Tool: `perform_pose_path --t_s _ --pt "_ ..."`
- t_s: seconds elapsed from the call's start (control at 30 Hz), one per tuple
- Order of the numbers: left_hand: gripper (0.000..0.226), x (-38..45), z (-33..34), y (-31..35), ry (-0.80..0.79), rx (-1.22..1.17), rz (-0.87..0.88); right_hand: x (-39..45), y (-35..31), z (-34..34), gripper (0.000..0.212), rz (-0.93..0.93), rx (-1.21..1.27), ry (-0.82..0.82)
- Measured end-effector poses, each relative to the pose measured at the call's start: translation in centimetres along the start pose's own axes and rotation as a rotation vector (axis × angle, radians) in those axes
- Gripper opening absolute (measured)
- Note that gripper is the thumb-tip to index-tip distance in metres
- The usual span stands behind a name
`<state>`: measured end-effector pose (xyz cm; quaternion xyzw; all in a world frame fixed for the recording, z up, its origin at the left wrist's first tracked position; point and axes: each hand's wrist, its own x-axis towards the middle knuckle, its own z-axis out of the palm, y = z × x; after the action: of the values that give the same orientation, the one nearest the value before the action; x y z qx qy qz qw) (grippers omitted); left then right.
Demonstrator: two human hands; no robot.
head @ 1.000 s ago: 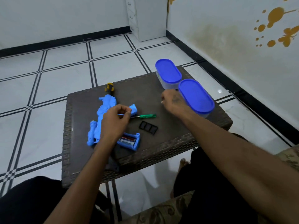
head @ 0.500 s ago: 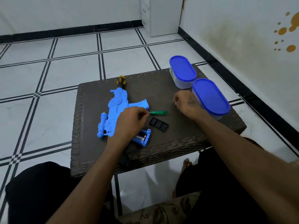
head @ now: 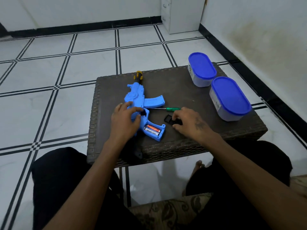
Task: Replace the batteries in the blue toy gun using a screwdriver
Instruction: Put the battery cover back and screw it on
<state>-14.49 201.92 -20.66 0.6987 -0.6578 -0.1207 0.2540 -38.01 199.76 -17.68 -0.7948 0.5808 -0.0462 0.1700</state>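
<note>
Screwdriver (head: pixel 167 109) released — right hand (head: pixel 187 121) shifted.

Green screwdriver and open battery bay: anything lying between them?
Head view: only bare tabletop between screwdriver and battery bay. The black cover lies to the right of that stretch, under the right hand.

on the dark woven counter (head: pixel 174 83) the blue plastic toy gun (head: pixel 141 100) lies left, batteries (head: pixel 152 128) in its grip, the green-handled screwdriver (head: pixel 167 109) right of it, two blue-lidded oval containers (head: pixel 230 97) far right.
</note>
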Motion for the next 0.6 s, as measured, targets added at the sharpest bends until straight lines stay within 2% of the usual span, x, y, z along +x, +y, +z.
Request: perform_pose_path --t_s 0.07,0.2,0.4,0.5,0.6 --pt "0.027 -0.4 0.0 0.1 -0.025 -0.064 -0.014 -0.1 -0.3 -0.4 0.027 0.045 0.074 0.022" --pt "0.021 -0.6 -0.4 0.5 -0.048 -0.092 -0.060 -0.3 -0.4 -0.4 0.025 0.160 0.372 0.119" --pt "0.019 -0.6 -0.2 0.6 -0.062 -0.129 -0.065 -1.7 -1.6 -0.6 0.033 0.148 0.983 -0.025" --pt "0.024 -0.8 -0.2 0.3 -0.096 -0.093 -0.019 -2.6 -2.8 -0.4 0.025 0.140 1.085 -0.087" --pt "0.029 -0.5 -0.8 -0.1 -0.174 0.016 0.007 -2.8 -3.9 0.3 0.025 0.187 1.079 -0.044"
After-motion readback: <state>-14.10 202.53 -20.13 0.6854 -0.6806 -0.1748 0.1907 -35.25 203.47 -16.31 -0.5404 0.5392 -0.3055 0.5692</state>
